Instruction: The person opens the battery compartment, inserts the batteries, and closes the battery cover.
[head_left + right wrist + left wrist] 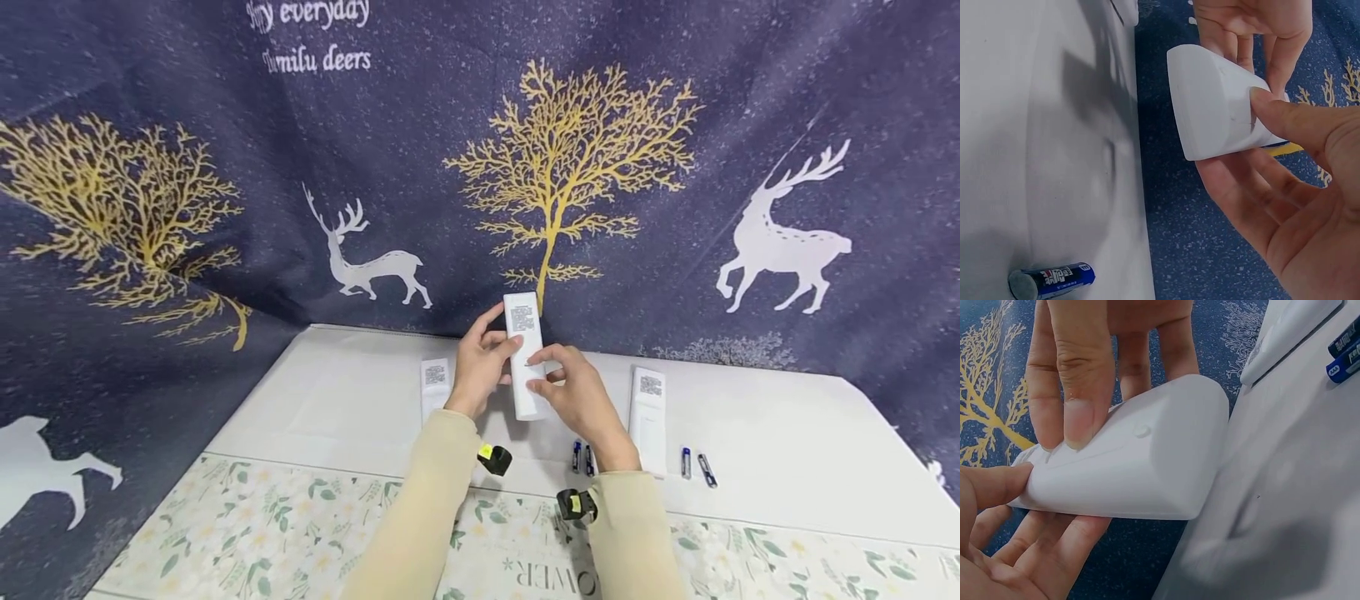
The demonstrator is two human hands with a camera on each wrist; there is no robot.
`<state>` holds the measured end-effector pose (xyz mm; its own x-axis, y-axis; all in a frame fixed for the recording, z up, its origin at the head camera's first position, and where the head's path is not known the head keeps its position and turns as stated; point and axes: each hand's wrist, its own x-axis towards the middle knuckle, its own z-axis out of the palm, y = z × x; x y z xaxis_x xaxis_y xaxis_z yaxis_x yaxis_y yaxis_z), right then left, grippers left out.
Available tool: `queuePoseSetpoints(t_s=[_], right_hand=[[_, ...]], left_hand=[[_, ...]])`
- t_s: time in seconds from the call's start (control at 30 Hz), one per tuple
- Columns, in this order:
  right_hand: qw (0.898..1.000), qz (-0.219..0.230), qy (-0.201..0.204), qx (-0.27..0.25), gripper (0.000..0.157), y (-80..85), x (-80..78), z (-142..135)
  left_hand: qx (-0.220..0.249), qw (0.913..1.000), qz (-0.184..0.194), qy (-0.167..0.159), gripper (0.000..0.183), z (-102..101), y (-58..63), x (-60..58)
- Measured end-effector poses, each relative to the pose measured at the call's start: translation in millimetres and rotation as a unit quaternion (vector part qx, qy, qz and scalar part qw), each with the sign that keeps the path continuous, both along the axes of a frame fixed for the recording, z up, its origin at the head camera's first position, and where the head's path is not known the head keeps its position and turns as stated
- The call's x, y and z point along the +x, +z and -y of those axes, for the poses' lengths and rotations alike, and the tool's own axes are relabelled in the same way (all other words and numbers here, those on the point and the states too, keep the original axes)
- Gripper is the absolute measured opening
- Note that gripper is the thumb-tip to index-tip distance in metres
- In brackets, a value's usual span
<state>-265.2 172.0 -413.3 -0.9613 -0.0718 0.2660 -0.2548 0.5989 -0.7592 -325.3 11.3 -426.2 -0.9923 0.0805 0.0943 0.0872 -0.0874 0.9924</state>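
I wear long, plain cream sleeves [426, 504], and beside each cuff [627, 479] sits a small, rounded black camera [498, 463] marked with a bright yellow patch [486, 452].

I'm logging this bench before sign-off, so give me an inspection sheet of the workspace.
Surface: white tabletop, with a floral-printed strip along the near side.
Job's things: white case held above the table, its printed label facing the head camera.
Clutter: two similar cases, lying left and right; four loose batteries, one pair by the right forearm, the other pair right of the right-hand case.
Grippers: two bare hands; left hand and right hand both grip the held case.
Cables: nothing seen.
Surroundings: dark blue backdrop printed with white deer, golden trees and lettering.
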Motion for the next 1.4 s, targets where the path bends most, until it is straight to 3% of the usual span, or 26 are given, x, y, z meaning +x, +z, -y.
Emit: queuePoseSetpoints(t_s=[0.33,0.57,0.9,1.1,1.4], right_hand=[[1.0,-0.015,0.007,-0.019,0.03,-2.8,1.7,1],[0.998,-0.067,-0.004,-0.018,0.025,3.3,1.0,-4],[0.998,-0.051,0.028,-0.028,0.021,2.3,4.7,-3],[0.996,-0.034,0.043,-0.073,0.019,4.7,6.4,-5],[0.994,-0.049,-0.023,-0.098,0.021,10.9,8.6,-12]], left_hand=[[-0.012,0.9998,-0.013,0.001,0.064,2,-1.0,3.3],[-0.004,0.9998,-0.018,-0.003,0.064,-2,3.3,-1.0],[-0.009,0.9999,-0.006,0.004,0.063,2,1.3,1.9],[0.002,1.0,-0.001,0.005,0.064,3,1.5,1.8],[-0.001,0.9999,-0.007,0.013,0.062,5,4.3,3.3]])
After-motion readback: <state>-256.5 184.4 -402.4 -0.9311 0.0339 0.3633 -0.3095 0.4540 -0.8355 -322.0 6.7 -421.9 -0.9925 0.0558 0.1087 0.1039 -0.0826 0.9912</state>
